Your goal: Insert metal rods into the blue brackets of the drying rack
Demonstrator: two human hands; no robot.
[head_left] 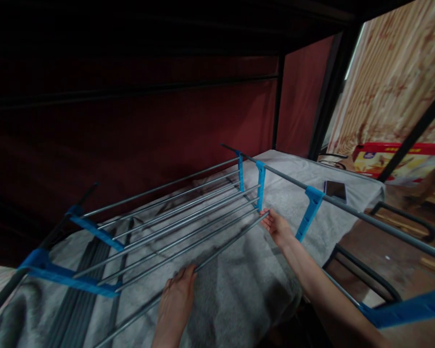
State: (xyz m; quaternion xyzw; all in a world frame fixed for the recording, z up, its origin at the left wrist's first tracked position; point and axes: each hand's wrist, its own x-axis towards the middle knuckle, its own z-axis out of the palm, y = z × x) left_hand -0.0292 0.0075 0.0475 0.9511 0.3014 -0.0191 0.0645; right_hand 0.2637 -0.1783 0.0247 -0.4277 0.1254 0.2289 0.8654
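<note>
A long grey metal rod slants across the view in front of me. My left hand is closed around its middle, while my right hand pinches it close to the far end. Beyond it lies a rack of parallel grey rods joined by blue plastic brackets. The rod end at my right hand is beside the lower tip of one blue bracket; I cannot tell whether they touch. At the left end stands another blue bracket, and a third blue bracket hangs on the long side pole.
A grey blanket covers the bed under the rack, with several loose grey tubes on its left. A phone lies at the right. Dark bed-frame posts and red curtain enclose the back. A blue bracket juts in at lower right.
</note>
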